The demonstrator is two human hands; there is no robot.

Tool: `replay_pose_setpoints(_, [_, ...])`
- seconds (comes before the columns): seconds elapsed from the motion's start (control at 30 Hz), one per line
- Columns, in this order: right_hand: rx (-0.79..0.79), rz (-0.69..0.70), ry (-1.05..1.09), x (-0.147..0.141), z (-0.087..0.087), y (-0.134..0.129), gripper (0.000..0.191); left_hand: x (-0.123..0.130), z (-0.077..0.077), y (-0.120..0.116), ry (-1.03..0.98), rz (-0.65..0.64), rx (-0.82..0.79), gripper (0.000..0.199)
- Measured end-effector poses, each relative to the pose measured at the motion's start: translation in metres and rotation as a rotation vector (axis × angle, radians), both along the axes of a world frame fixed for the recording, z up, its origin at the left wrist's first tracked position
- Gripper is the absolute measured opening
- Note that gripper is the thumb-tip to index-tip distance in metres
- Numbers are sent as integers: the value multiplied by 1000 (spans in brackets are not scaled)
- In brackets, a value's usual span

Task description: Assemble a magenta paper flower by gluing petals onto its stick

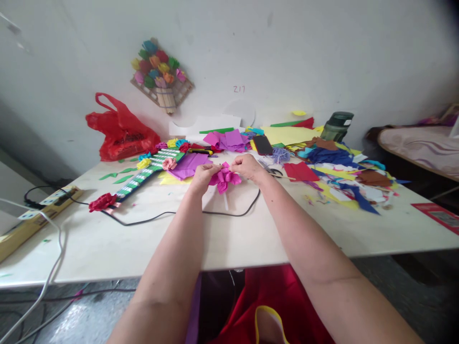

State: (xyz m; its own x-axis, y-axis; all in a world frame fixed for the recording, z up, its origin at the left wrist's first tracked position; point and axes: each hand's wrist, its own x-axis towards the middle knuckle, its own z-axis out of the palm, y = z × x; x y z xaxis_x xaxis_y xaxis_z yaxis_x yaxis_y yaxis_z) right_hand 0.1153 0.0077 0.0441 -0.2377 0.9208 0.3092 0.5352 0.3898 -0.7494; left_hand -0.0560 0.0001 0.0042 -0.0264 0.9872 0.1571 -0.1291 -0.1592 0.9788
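A magenta crepe-paper flower [225, 177] is held up between my two hands over the middle of the table, with a thin white stick [225, 200] pointing down below it. My left hand [206, 176] pinches the petals on the left side. On the right, my right hand [247, 167] pinches the upper right petals, fingertips together. Just behind my left hand lie purple paper sheets [188, 165]. Scissors [275, 173] rest close to my right hand, beside a red paper piece [300, 172].
A black cable [172, 213] crosses the table in front. Left are a flower-decorated striped panel [152, 173], a red plastic bag [120, 131] and a power strip [52, 205]. Right are a paper scrap heap [333, 157], a phone [263, 145] and a green bottle [337, 126].
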Motion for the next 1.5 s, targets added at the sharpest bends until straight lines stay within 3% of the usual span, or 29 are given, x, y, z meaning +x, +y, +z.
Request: replay_pose_setpoints(1.5, [16, 23, -61, -1, 1, -2, 9, 0, 2, -2, 31, -22, 2, 38])
